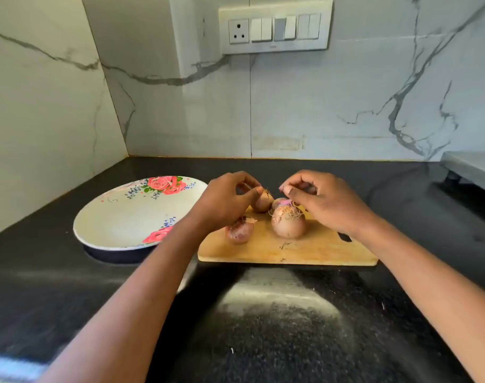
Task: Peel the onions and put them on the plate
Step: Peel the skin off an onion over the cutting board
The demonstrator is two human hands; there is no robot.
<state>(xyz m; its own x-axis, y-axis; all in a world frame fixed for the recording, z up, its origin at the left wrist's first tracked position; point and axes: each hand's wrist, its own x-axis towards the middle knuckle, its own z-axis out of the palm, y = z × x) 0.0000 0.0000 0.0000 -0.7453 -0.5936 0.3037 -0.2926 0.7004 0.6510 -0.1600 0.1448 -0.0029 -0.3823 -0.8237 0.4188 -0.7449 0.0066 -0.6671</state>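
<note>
Lying on the board (304, 250), four onions (288, 223) are grouped near its far edge; left fingers (256, 192) pinch one, right fingers (287, 190) are curled above another. The plate (119, 217) sits just left.

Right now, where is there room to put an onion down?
The plate left of the cutting board is bare. The board's near strip, in front of the onions, is free too, as is the dark counter before it. The board's far part is crowded: onions sit close together under the left hand and right hand.
</note>
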